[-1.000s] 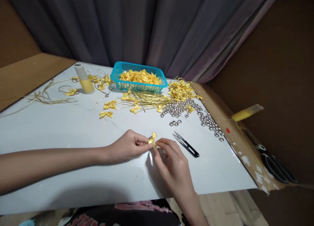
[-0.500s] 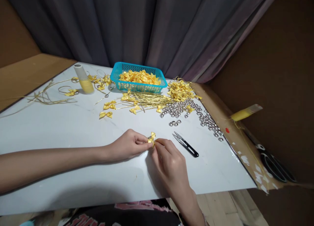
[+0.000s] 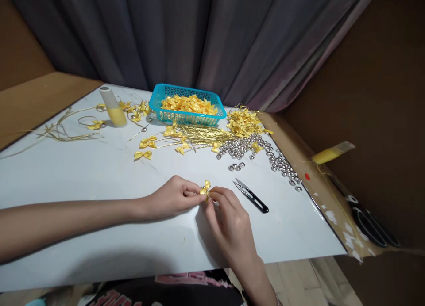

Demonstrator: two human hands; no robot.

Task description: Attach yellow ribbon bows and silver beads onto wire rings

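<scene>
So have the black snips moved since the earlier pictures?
No. Allowing for a slight camera shift, the black snips lie at the same spot and angle relative to the blue basket.

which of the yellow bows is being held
The bow pinched by the left hand, with the right hand at its side; the other bows lie on the white table or in the blue basket.
</scene>
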